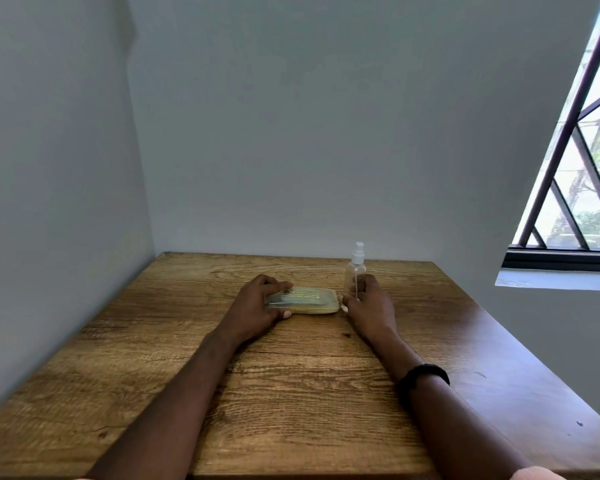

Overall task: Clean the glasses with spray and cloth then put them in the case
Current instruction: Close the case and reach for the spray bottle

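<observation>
A flat, pale yellow-green glasses case lies shut on the wooden table, with gold lettering on its lid. My left hand grips the case's left end, thumb on the near edge and fingers over the top. A small clear spray bottle with a white nozzle stands upright just right of the case. My right hand wraps around the bottle's lower part, its thumb by the case's right end. No glasses or cloth are visible.
Walls close off the table at the left and the back. A barred window with a sill sits at the right. A black band circles my right wrist. The table's right edge runs diagonally toward the near right corner.
</observation>
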